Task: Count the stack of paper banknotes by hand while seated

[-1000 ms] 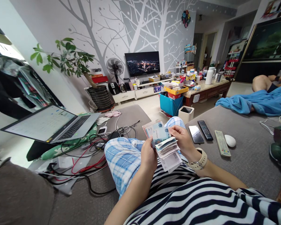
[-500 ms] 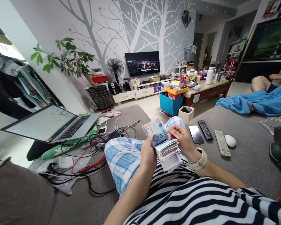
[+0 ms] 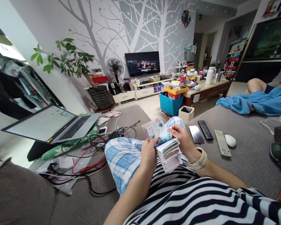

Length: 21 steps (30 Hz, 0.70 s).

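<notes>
A folded stack of banknotes (image 3: 170, 153) is gripped in my left hand (image 3: 149, 152), the thumb pressing on its upper notes. Some notes stand up toward the far side, while the others bend down toward my lap. My right hand (image 3: 179, 136), with a pale watch on the wrist, pinches the edge of a blue-green banknote (image 3: 164, 136) with part of a printed 10 showing. That note lies slanted across the upright ones. Both hands are above my lap, over blue plaid trousers (image 3: 124, 156). The fingers under the stack are hidden.
On the sofa to my right lie a phone (image 3: 196, 134), a black remote (image 3: 205, 130), a pale remote (image 3: 222, 143) and a white mouse (image 3: 230, 140). Left are a laptop (image 3: 51, 125) and tangled cables (image 3: 91, 165). Another person's leg (image 3: 257, 85) rests by a blue blanket (image 3: 255, 101).
My right hand has drawn the top blue-green note sideways to the right, uncovering more of another note behind it. More notes now fan downward. The other person's arm has moved away from the knee.
</notes>
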Motion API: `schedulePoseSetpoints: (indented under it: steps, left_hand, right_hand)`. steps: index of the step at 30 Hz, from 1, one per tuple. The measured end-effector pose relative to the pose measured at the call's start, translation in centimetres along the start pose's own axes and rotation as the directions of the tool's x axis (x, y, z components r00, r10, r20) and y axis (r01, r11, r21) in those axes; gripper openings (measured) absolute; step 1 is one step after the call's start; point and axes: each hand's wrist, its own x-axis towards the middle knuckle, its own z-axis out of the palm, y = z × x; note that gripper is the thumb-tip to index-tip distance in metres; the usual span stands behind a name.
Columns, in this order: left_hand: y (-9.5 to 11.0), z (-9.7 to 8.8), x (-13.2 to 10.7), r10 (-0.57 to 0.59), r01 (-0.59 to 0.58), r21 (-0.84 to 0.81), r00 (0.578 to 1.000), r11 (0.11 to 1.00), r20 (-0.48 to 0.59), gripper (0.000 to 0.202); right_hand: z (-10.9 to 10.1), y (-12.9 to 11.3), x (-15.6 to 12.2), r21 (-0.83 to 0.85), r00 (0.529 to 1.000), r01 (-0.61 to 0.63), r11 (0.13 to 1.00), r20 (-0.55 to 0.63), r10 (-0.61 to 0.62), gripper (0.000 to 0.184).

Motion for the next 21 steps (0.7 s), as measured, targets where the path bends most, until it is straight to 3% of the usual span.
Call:
schedulePoseSetpoints:
  steps: [12, 21]
  left_hand:
    - [-0.9, -0.6, 1.2, -0.028, 0.021, -0.086, 0.996, 0.996, -0.086, 0.029]
    - [-0.9, -0.6, 1.1, -0.021, 0.016, -0.044, 0.995, 0.999, -0.1, 0.03]
  right_hand:
    - [-0.1, -0.1, -0.2, -0.004, 1.0, 0.019, 1.0, 0.009, -0.019, 0.034]
    - [0.1, -0.6, -0.5, 0.023, 1.0, 0.003, 1.0, 0.011, -0.003, 0.032]
